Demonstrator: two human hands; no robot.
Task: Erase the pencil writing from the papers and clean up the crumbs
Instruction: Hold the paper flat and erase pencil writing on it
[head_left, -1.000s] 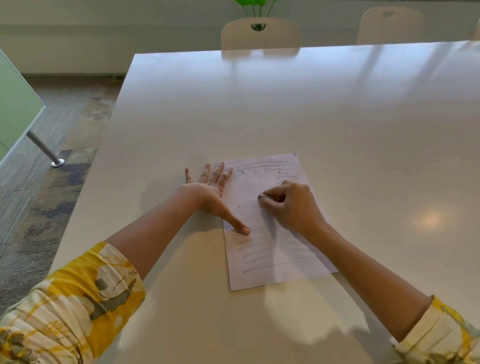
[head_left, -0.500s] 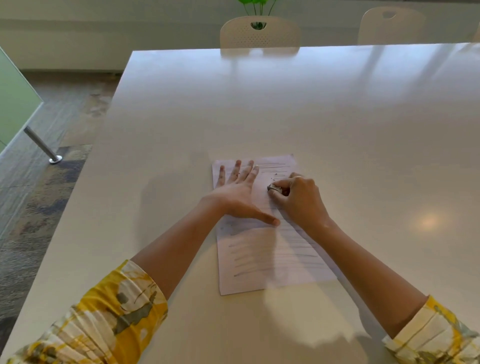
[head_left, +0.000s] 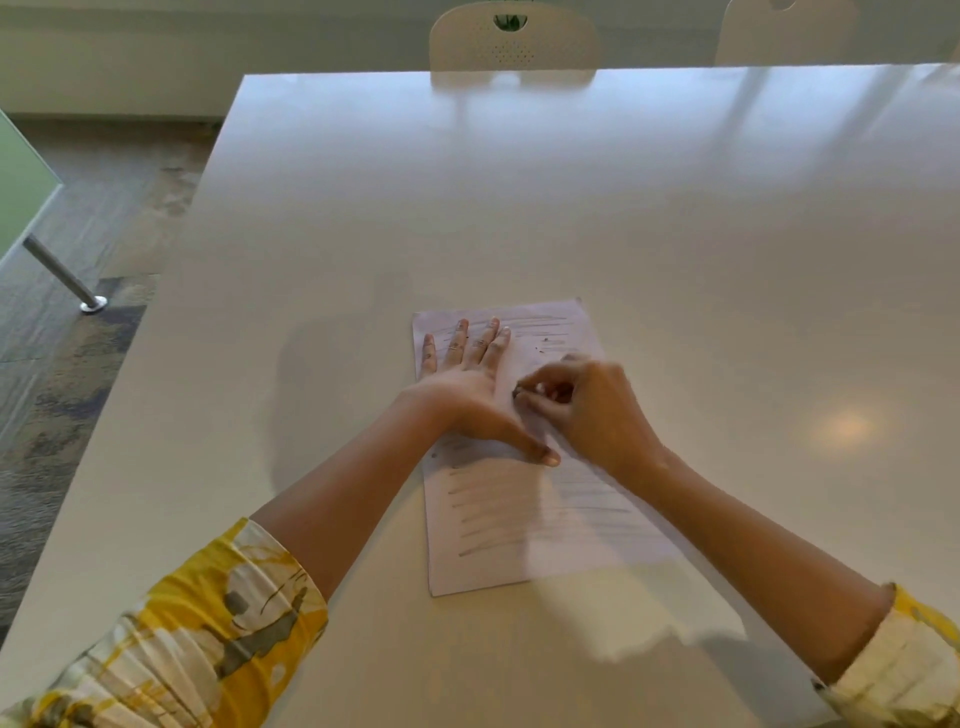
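Paper, one thin white rectangular sheet (head_left: 524, 519) ruled with grey pencil strokes, lies flat on the smooth, glossy white table (head_left: 571, 208) at the centre of the frame. My left hand (head_left: 462, 384) is released and spread palm down on the sheet's upper left part, fingers fanned toward the top edge, thumb stretched out toward lower right with its tip on the paper. My right hand (head_left: 587, 405) is curled, thumb and fingertips pinched on a small dark eraser (head_left: 517, 392), just beside my left palm. Only a dark nub of the eraser shows between the fingertips; its shape and the rest of its body are hidden, and the hand is blurred. A few dark eraser crumbs (head_left: 544, 340) dot the sheet near its upper right, too small to count surely. My hands and forearms cover the sheet's middle, so the strokes there cannot be read. Both wrinkled yellow and cream patterned fabric sleeves (head_left: 197, 639) are pushed up and cut off by the lower corners. Along the top edge, two cream moulded plastic chairs (head_left: 514, 41), the nearer one with a perforated back, are cropped. At far left a slanted metal table leg (head_left: 62, 275) meets mottled grey carpet (head_left: 62, 374).
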